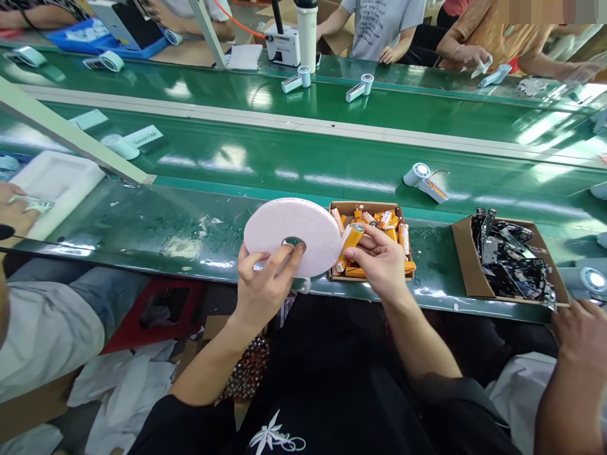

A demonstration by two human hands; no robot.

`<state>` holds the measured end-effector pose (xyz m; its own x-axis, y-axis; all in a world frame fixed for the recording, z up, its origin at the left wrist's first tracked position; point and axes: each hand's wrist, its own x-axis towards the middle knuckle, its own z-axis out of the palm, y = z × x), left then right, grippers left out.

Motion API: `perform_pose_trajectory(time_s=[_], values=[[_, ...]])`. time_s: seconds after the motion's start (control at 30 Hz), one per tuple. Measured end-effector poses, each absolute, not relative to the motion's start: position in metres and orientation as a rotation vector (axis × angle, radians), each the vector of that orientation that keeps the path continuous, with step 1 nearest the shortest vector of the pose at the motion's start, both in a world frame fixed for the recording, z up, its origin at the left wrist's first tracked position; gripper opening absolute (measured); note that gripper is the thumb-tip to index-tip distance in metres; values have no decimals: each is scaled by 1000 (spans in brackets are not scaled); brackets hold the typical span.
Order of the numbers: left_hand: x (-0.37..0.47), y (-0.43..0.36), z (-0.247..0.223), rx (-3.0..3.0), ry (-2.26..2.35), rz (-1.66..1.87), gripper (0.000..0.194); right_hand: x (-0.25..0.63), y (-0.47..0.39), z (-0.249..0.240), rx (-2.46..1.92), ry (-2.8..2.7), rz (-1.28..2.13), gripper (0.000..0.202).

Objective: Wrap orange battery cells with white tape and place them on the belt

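A wide, pale pink roll of tape (pixel 294 221) is gripped in my left hand (pixel 268 281), whose fingers reach over its face to the centre hole. In my right hand (pixel 382 259), thumb and fingers pinch an orange cylindrical battery (pixel 352 236) close to the roll's right edge. Whether battery and roll touch, I cannot tell. Behind my right hand stands a cardboard box (pixel 365 205) full of orange and pale batteries (pixel 389 220), partly hidden by that hand.
To the right, a carton (pixel 462 256) holds black circuit boards (pixel 512 256). Beyond the green ledge, a conveyor belt (pixel 284 151) carries small fan units, one a fan with an open handle (pixel 424 180). Another person's hand (pixel 581 328) is at far right; a white foam tray (pixel 61 183) lies left.
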<state>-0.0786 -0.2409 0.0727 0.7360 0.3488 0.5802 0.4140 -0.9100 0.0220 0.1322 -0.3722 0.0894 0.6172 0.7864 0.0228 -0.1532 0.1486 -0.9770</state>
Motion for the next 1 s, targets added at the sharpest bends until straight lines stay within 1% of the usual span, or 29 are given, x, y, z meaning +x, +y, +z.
perform_pose_trajectory(time_s=[0.07, 0.13, 0.2, 0.23, 0.3, 0.33, 0.37, 0.4, 0.43, 0.5, 0.57, 0.6, 0.67, 0.73, 0.83, 1.0], values=[[-67, -252, 67, -2728, -681, -1013, 65, 110, -361, 79, -1207, -494, 510, 68], [-58, -268, 59, -2684, -762, -1094, 65, 95, -353, 75, -1170, -404, 362, 60], [-57, -285, 52, -2703, -839, -1146, 69, 103, -355, 82, -1161, -435, 439, 49], [-60, -290, 48, -2747, -850, -1150, 70, 117, -361, 92, -1172, -482, 489, 45], [-70, -290, 41, -2862, -851, -1098, 69, 165, -380, 119, -1217, -599, 462, 33], [-77, -284, 39, -2907, -876, -1031, 68, 194, -391, 133, -1227, -588, 207, 23], [-82, -272, 36, -2934, -922, -943, 67, 222, -402, 146, -1194, -573, -67, 5], [-87, -257, 33, -2953, -976, -833, 69, 247, -411, 154, -1109, -567, -232, 9], [-91, -240, 30, -2978, -1025, -704, 72, 267, -418, 158, -1063, -578, -290, 14], [-97, -206, 26, -3084, -1057, -417, 81, 286, -425, 149, -1086, -606, -216, 17], [-101, -180, 25, -3231, -1033, -181, 85, 281, -429, 123, -1147, -612, -115, 36], [-102, -172, 25, -3295, -1031, -123, 81, 274, -431, 107, -1171, -596, -99, 45], [-104, -165, 29, -3382, -1062, -139, 63, 259, -436, 77, -1205, -519, -123, 56], [-102, -165, 36, -3413, -1104, -206, 48, 250, -443, 54, -1255, -429, -128, 60], [-95, -167, 44, -3383, -1156, -224, 43, 248, -452, 39, -1347, -327, -93, 60], [-82, -167, 51, -3296, -1249, -175, 29, 250, -454, 39, -1420, -281, -66, 64]])
